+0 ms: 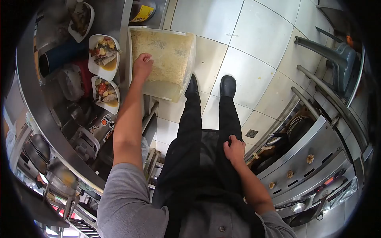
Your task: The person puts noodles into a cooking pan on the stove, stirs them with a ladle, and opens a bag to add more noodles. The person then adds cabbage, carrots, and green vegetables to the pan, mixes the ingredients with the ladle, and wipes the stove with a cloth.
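Observation:
My left hand (143,66) is over a pale plastic bin (193,51), with its fingers curled together. A grainy, pale yellow layer (168,55) covers much of the bin's inside. Whether the hand touches this layer, or has any of it in the fingers, I cannot make out. My right hand (234,149) hangs beside my right thigh, close to the dark apron; its fingers are loosely bent, with thumb and forefinger apart, and no object shows in it.
On the left counter (124,51) are white dishes of fish and vegetables, including one dish (112,72) near my left forearm. A blue cylinder (63,57) lies behind them. To the right is a steel stove (301,166) with knobs and pans. Tiled floor (254,51) lies ahead.

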`<state>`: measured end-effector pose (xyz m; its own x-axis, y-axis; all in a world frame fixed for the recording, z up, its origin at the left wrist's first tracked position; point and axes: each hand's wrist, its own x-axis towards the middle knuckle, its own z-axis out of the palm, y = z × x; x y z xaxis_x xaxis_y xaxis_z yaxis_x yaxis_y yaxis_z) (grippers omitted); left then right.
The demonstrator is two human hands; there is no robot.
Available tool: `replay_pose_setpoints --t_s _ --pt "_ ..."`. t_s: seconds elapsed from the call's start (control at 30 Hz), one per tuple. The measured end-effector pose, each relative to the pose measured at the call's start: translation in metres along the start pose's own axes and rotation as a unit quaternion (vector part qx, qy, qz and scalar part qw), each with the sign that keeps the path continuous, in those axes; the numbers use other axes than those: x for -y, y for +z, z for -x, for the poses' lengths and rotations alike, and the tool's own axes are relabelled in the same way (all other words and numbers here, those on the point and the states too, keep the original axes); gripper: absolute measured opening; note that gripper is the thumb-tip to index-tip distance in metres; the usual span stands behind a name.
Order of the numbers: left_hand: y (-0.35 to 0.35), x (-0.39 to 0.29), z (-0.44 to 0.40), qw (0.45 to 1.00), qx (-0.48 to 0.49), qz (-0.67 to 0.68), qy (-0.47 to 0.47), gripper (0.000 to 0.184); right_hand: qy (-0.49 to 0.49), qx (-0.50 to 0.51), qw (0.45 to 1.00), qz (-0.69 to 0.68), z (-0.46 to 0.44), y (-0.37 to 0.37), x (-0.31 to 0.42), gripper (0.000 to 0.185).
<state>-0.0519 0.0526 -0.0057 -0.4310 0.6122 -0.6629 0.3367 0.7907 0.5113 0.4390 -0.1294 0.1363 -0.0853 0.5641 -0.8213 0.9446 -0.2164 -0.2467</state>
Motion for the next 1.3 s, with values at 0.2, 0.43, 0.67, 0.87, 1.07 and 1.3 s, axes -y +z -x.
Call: replay_pose_setpoints --t_s 0.2,0.43,0.67,0.87,1.07,1.3 --pt "0.021 -0.003 0.028 0.847 -0.037 -0.525 0.077 0.088 0.011 0.019 1.000 -0.004 -0.001 -0.004 0.002 0.028" --pt "0.056 -0.006 -0.010 0.924 -0.020 -0.381 -0.005 0.095 0.013 0.015 1.000 -0.014 -0.003 0.004 0.001 0.030" --pt "0.026 -0.003 -0.011 0.992 -0.070 -0.095 0.053 0.066 0.010 0.006 1.000 -0.005 -0.002 0.004 0.003 0.030" --pt "-0.004 -0.028 0.018 0.994 0.043 0.043 -0.095 0.065 0.011 0.010 1.000 -0.013 -0.003 -0.001 0.003 0.029" --pt "0.048 -0.003 -0.011 0.975 -0.086 -0.196 -0.056 0.100 0.010 0.005 1.000 -0.018 -0.004 -0.001 0.001 0.029" --pt "0.069 -0.017 -0.016 0.960 -0.035 -0.249 -0.121 0.100 0.022 0.020 1.000 -0.004 0.000 0.003 0.001 0.029"
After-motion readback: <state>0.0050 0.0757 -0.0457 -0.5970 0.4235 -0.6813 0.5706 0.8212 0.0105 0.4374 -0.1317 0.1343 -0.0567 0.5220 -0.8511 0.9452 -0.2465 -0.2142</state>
